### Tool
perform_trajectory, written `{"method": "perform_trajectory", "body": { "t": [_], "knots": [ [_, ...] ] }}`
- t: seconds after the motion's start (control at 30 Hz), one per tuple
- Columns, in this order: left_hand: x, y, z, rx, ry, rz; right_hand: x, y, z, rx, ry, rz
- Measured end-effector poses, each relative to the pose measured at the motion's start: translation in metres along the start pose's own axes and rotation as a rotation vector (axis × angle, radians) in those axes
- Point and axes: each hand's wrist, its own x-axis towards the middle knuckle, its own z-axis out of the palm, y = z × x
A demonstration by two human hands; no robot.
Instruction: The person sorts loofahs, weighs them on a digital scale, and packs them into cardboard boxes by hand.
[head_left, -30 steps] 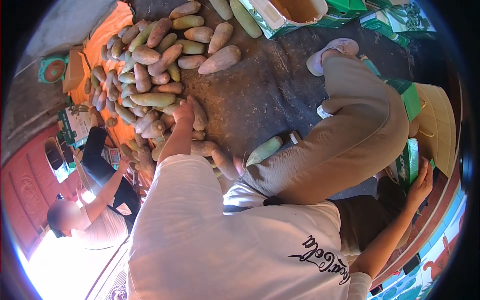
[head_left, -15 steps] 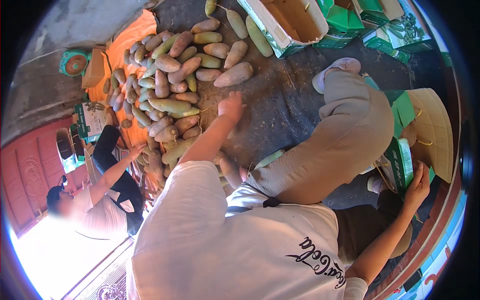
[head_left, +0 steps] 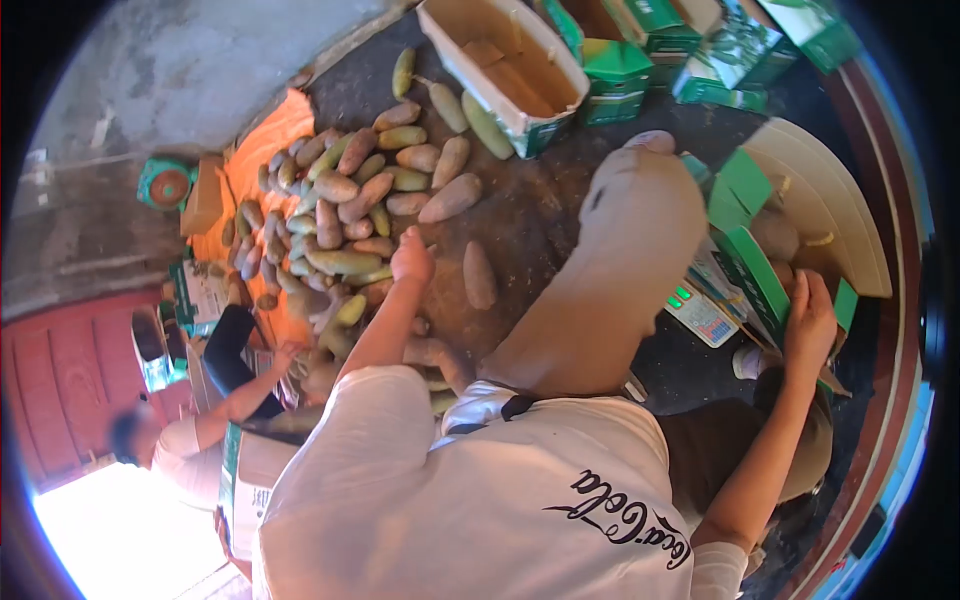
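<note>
My left hand (head_left: pixel 412 258) is above the near edge of a pile of radishes (head_left: pixel 345 262), green and reddish-brown. One finger stretches out and nothing shows in its grasp. A single reddish radish (head_left: pixel 479 275) lies on the dark floor to its right. My right hand (head_left: pixel 810 325) is at the edge of an open green carton (head_left: pixel 752 280), fingers over its flap. Inside that carton a large roundish brown item (head_left: pixel 775 233) shows partly. A digital scale (head_left: pixel 703 315) with green lit digits stands between my leg and the carton.
Open cartons (head_left: pixel 500 60) stand at the top, with more green boxes (head_left: pixel 735 60) to the right. Another person (head_left: pixel 195 455) reaches toward the pile from the left. A white-green carton (head_left: pixel 262 475) is beside that person. An orange sheet (head_left: pixel 270 135) lies under the pile.
My view has shifted. My left hand has drawn in its fingers, and a lone radish now lies beside it. The scale has come into view. A carton has appeared near the other person.
</note>
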Motion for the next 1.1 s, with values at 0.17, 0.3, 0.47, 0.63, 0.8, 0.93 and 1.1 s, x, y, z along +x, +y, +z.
{"method": "perform_trajectory", "body": {
  "t": [0.17, 0.3, 0.47, 0.63, 0.8, 0.93, 1.1],
  "knots": [
    [0.010, 0.008, -0.031, -0.278, 0.463, 0.247, -0.008, -0.022, -0.015, 0.030, 0.088, -0.012],
    [-0.021, 0.067, -0.118, -0.509, 0.689, 0.414, -0.022, -0.031, -0.023, 0.104, 0.149, -0.131],
    [-0.063, 0.140, -0.214, -1.091, 0.611, 0.621, -0.037, -0.034, -0.018, 0.113, 0.174, -0.190],
    [-0.124, 0.230, -0.262, -1.357, 0.369, 0.988, -0.046, -0.035, -0.017, 0.152, 0.176, -0.255],
    [-0.165, 0.316, -0.243, -1.191, 0.065, 1.208, -0.053, -0.033, -0.018, 0.163, 0.173, -0.291],
    [-0.180, 0.335, -0.222, -1.127, -0.203, 1.211, -0.055, -0.030, -0.020, 0.175, 0.161, -0.255],
    [-0.155, 0.313, -0.214, -0.849, 0.183, 1.292, -0.057, -0.029, -0.022, 0.186, 0.162, -0.245]
  ]
}}
